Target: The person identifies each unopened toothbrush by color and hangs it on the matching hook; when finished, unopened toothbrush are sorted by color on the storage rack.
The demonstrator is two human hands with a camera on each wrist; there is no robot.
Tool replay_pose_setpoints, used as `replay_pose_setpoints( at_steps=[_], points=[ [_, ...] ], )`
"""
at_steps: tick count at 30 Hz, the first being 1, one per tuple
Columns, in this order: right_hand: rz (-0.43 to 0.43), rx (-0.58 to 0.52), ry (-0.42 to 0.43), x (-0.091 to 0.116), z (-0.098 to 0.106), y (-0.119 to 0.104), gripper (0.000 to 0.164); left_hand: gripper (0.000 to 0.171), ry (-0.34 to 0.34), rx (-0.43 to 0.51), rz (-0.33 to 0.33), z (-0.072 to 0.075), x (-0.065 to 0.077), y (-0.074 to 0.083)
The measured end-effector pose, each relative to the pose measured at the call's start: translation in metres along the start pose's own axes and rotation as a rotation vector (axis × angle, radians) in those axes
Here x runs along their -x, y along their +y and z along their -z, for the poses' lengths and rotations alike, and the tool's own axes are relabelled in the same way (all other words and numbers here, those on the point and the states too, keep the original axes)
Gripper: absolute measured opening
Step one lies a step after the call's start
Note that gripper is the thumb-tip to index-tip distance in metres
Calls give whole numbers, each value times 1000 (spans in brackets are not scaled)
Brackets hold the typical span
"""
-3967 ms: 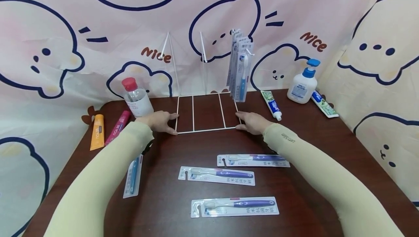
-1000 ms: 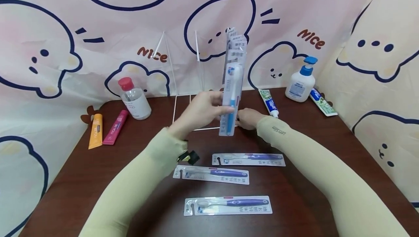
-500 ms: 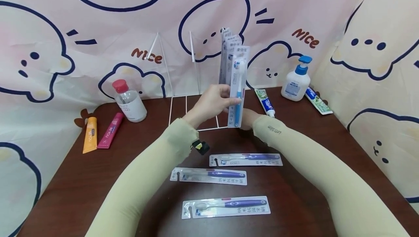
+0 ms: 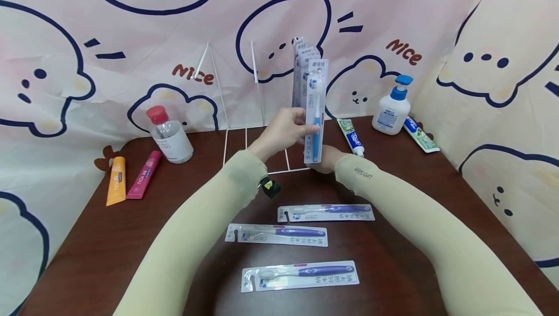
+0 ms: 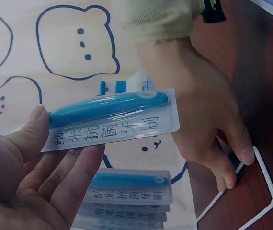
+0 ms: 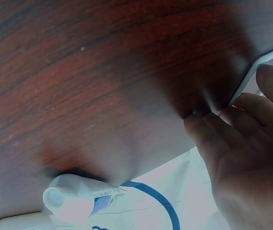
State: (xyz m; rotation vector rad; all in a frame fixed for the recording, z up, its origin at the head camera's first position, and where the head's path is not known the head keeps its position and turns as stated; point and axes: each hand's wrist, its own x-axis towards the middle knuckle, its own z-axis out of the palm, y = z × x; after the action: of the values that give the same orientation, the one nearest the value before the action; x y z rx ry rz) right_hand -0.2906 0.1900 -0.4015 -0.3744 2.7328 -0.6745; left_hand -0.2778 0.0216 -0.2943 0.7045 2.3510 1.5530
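In the head view my left hand pinches a carded blue toothbrush between thumb and fingers, holding it upright in front of the hanging ones. The left wrist view shows the thumb on the face of the toothbrush pack and the fingers behind it. Several packed toothbrushes hang in a row on the right hook of the white wire rack. Low at the rack's front right corner, my right hand grips the base wire with thumb and fingers. The left hand and pack partly cover it in the head view.
Purple toothbrush packs lie on the dark table nearer me. At left are an orange tube, a pink tube and a red-capped bottle. Toothpaste tubes and a pump bottle stand or lie at right.
My left hand has gone from the rack's left side to its right, now with a blue toothbrush pack, raised slightly since a second ago. My right hand stays at the rack's right side.
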Motion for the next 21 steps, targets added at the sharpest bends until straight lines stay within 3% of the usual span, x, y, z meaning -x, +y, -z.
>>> replay_pose_setpoints(
  at_steps=[8,15,21],
  points=[
    [79,159,11,-1,-3,1,72,31,14,11,12,4,-16,-12],
    [255,446,-9,-2,-3,0,40,33,41,-82,6,11,-23,-20],
    [202,434,-48,-2,-1,-2,49,31,63,-141,21,14,-26,-21]
  ],
)
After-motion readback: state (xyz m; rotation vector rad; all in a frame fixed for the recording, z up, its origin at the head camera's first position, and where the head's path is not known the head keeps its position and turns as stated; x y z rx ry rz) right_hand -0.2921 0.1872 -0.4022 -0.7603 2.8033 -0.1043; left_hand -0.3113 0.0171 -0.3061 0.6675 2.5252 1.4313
